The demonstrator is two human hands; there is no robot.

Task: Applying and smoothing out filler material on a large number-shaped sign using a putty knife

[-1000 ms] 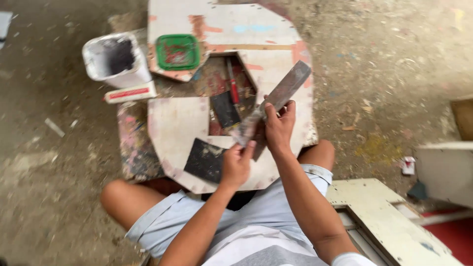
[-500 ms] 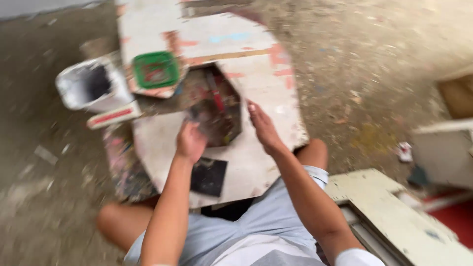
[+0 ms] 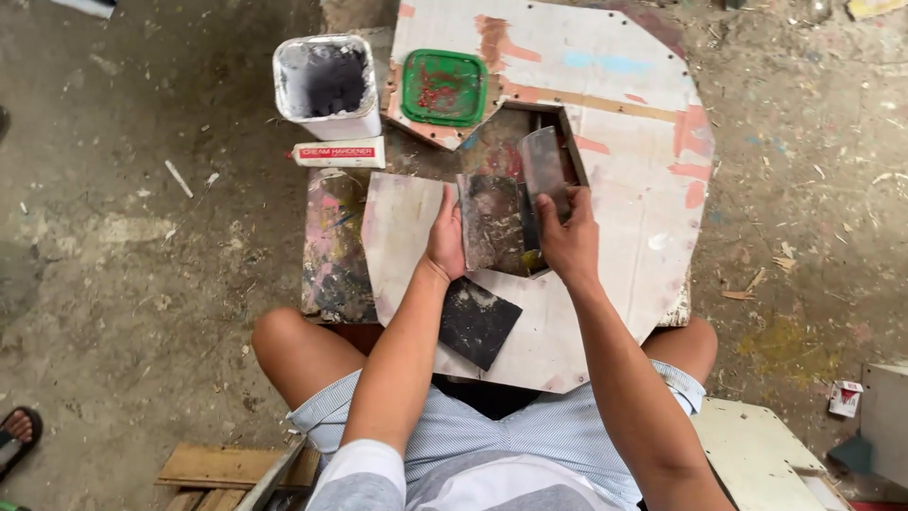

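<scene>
Over the paint-stained board (image 3: 624,180), your left hand (image 3: 446,238) grips the smeared plate (image 3: 492,222) and your right hand (image 3: 567,237) pinches the scraper (image 3: 544,166), whose edge could nick your fingers if it slips.

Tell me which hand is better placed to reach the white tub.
Left. The left hand sits on the tub's side, holding the dark plate; the right hand lies farther off, gripping the scraper.

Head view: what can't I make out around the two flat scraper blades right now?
- Head view: lower end of the grey metal scraper blade, covered by the right hand.
- Left edge of the dark smeared flat blade, under the left hand.
- White square tub: dark contents unclear.
</scene>
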